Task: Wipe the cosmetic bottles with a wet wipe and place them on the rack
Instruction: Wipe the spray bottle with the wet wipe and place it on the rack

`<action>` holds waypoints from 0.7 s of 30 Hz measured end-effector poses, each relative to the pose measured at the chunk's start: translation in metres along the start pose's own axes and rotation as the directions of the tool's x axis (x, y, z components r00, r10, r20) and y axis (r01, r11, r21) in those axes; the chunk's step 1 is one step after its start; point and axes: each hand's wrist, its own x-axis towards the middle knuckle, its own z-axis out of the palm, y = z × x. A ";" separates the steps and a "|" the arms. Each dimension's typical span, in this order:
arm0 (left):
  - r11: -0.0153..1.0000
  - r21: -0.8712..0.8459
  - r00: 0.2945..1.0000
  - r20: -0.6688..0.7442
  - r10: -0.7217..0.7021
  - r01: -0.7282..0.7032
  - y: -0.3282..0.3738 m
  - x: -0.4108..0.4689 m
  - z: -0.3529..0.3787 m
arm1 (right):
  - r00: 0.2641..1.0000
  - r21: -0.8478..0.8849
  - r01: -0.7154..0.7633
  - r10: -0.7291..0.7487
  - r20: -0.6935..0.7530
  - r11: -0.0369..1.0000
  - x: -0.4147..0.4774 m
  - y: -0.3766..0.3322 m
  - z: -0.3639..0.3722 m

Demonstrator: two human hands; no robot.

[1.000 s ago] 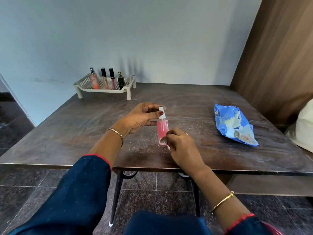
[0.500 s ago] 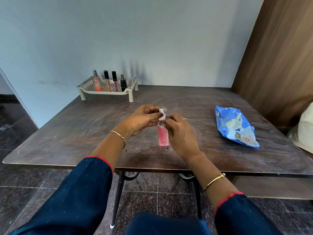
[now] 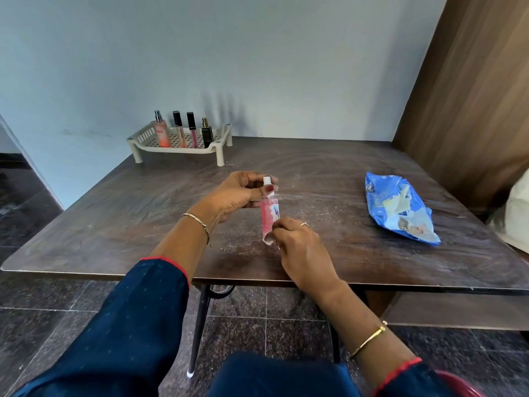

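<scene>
The left grip pinches the pink bottle at its white-capped neck and holds it roughly upright over the middle of the worktop, which leaves the body free for wiping. The right grip clasps the wipe round the bottle's lower end, probably to rub along its length. The rack in the far left corner holds four bottles standing in a row, with room at its right for this one. The blue pack lies open well to the right, with a sheet poking out.
</scene>
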 end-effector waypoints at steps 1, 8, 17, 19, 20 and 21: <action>1.000 -0.004 1.000 0.005 -0.007 0.007 0.000 0.000 -0.002 | 1.000 0.004 0.005 -0.005 0.007 1.000 0.001 -0.001 0.000; 0.999 -0.042 0.998 0.067 -0.002 0.005 0.005 -0.007 -0.007 | 0.994 0.026 0.005 -0.002 -0.110 1.000 0.026 0.000 -0.002; 0.996 -0.085 0.998 0.062 -0.016 0.022 0.003 -0.014 -0.017 | 0.821 0.615 -0.414 0.567 -0.067 0.671 0.040 0.002 0.011; 0.997 -0.072 0.998 0.062 -0.002 0.006 0.003 -0.015 -0.016 | 0.764 0.645 -0.466 0.643 -0.051 0.606 0.042 0.000 0.012; 0.998 -0.067 0.998 0.057 0.007 -0.003 0.003 -0.016 -0.015 | 0.770 0.621 -0.456 0.632 -0.084 0.638 0.042 -0.003 0.012; 0.998 -0.066 0.999 0.049 0.017 -0.013 0.003 -0.016 -0.015 | 0.796 0.568 -0.423 0.589 -0.139 0.706 0.040 -0.008 0.010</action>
